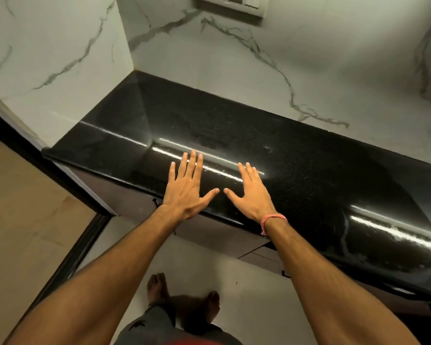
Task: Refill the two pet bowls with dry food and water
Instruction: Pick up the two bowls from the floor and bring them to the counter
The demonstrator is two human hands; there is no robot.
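Observation:
My left hand (188,186) and my right hand (250,192) are stretched out flat, palms down, over the front edge of a glossy black stone counter (309,170). The fingers of both are spread and neither holds anything. Their thumbs almost meet in the middle. A pink thread band circles my right wrist. No pet bowl, food or water container shows in the head view.
White marble-patterned walls (234,61) rise behind and to the left of the counter. A switch plate (230,5) sits high on the back wall. Grey cabinet fronts (124,192) run under the counter. My bare feet (182,295) stand on a pale floor; a dark door frame (67,257) is at left.

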